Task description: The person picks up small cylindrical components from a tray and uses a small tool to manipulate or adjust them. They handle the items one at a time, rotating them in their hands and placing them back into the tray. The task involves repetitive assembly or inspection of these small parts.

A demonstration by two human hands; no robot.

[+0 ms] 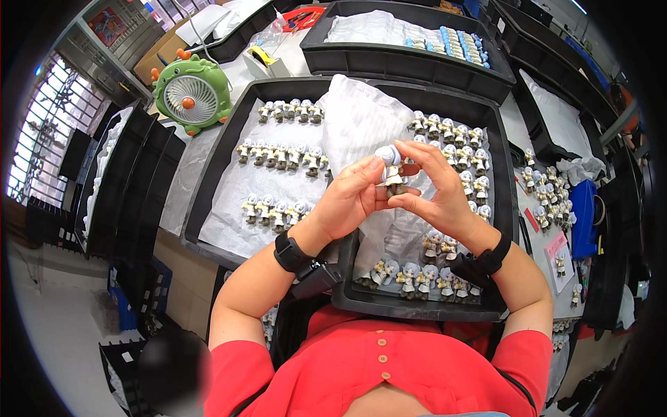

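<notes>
A small figurine (394, 170) with pale blue-white hair, a white outfit and dark legs is held upright between my two hands. My left hand (349, 194) has its thumb and fingers closed at the figurine's left side. My right hand (439, 186) curves round the other side, fingertips near the head and thumb by the legs. Below them is a black tray (208, 187) lined with white sheet, holding rows of similar figurines (281, 156). A crumpled white foam sheet (361, 111) lies in its middle. A nearer black tray (347, 295) holds more figurines (417, 278).
A green cartoon-shaped fan (191, 94) stands at the left, near a tape dispenser (267, 62). Behind is another black tray (389, 62) with blue-topped pieces. Loose figurines (549, 191), a blue bin (583, 215) and a pink-edged card (558, 254) are at the right.
</notes>
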